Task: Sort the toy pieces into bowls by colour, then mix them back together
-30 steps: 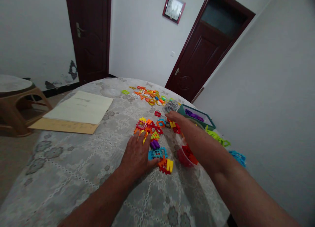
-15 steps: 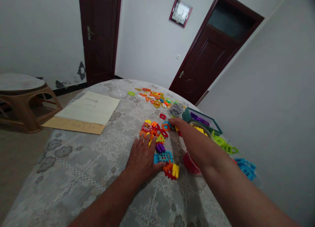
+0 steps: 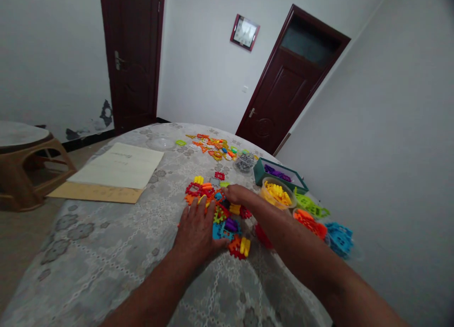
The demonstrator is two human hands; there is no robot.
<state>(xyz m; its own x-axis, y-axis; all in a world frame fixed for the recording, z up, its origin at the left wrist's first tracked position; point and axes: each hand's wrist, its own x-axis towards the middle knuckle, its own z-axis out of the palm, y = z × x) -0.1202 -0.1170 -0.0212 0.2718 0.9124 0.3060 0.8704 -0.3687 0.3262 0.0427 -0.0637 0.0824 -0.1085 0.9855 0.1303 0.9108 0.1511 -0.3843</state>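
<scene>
Palm down, my left hand [image 3: 198,227] lies with fingers stretched over a colourful cluster of toothed plastic building pieces. Its fingertips touch red and orange pieces [image 3: 198,190]. Beside its thumb are a blue square piece with a purple peg piece [image 3: 231,224] and a red-orange piece with a yellow peg piece [image 3: 244,246]. My right hand [image 3: 237,194] is closed, fingers bent down, at a group with a blue-and-orange piece [image 3: 219,196], a yellow peg piece [image 3: 234,209] and a red piece [image 3: 245,212]. Its fingertips are largely hidden.
Tubs of yellow pieces [image 3: 276,194], orange pieces [image 3: 310,223] and grey pieces [image 3: 245,161] stand rightward, with a green box [image 3: 260,173] of purple pieces. Blue pieces [image 3: 338,239] lie at the right edge. Loose pieces [image 3: 214,147] lie farther back; papers [image 3: 120,166] lie left.
My right hand has moved left and nearer, and the blue-and-orange group has come along, against the cluster by my left hand. The view has shifted; the left hand stays on the pieces.
</scene>
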